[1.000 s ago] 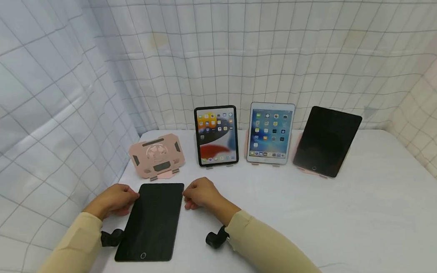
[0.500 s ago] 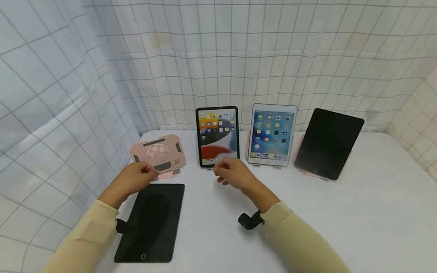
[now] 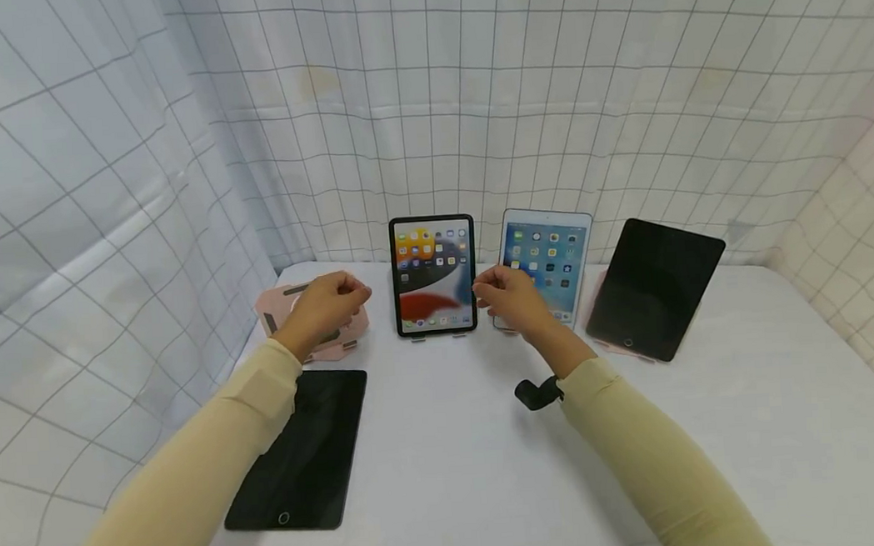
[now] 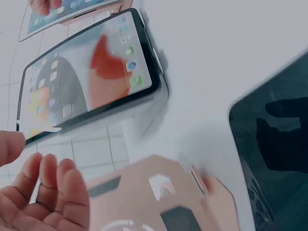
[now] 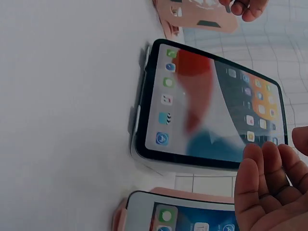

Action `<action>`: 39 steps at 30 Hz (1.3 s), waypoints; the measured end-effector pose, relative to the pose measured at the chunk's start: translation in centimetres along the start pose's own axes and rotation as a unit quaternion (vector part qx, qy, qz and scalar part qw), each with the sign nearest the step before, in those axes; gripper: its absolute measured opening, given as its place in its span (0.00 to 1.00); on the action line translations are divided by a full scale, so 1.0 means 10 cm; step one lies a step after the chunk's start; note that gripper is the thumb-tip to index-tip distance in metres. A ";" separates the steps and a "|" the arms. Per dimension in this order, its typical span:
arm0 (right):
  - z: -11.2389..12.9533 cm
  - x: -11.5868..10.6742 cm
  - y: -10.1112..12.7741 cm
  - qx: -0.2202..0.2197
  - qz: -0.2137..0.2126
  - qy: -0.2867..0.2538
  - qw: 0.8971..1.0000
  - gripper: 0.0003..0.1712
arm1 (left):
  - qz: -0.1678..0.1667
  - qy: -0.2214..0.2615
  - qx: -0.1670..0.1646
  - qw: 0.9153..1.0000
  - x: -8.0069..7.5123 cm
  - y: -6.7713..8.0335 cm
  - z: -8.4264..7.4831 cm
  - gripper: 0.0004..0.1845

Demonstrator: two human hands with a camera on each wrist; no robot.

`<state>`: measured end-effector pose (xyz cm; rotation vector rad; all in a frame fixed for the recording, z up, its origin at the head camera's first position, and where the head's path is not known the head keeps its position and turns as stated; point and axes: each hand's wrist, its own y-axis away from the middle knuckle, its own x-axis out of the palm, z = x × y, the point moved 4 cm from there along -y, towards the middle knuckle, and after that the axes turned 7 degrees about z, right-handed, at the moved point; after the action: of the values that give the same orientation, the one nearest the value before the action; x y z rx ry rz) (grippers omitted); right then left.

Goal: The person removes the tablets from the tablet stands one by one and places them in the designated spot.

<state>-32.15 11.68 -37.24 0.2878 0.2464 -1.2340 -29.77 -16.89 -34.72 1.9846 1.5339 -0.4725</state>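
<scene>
Between two empty, loosely open hands, left hand [image 3: 328, 306] and right hand [image 3: 512, 298], stands a black-framed tablet [image 3: 434, 274], screen lit with icons.

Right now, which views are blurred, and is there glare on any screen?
Head view: sharp, evenly lit, edges bowed by the wide lens. Left wrist view: motion-smeared pink stand. Right wrist view: lit tablet soft, icons smeared, no strong glare.

The left hand [image 3: 324, 307] hides much of the pink stand [image 3: 275, 304] behind it
</scene>
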 end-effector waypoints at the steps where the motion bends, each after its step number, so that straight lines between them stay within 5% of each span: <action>1: 0.01 -0.04 -0.02 -0.005 -0.007 0.004 1.000 0.12 | 0.001 0.003 -0.001 1.000 0.01 -0.03 -0.03 0.17; 12: 0.24 -0.31 -0.21 -0.021 -0.039 0.057 0.997 0.13 | -0.031 0.050 0.025 0.998 0.04 -0.32 -0.24 0.17; 25: 0.44 -0.26 -0.40 -0.009 -0.084 0.155 0.984 0.14 | -0.091 0.028 0.002 0.995 0.02 -0.56 -0.40 0.18; 39: 0.43 -0.18 -0.50 0.011 -0.108 0.170 0.979 0.19 | -0.091 0.060 -0.016 0.994 0.04 -0.70 -0.40 0.19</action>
<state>-37.37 10.30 -33.05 0.5033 0.5708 -1.3985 -36.66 -12.82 -33.45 1.8864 1.7966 -0.4038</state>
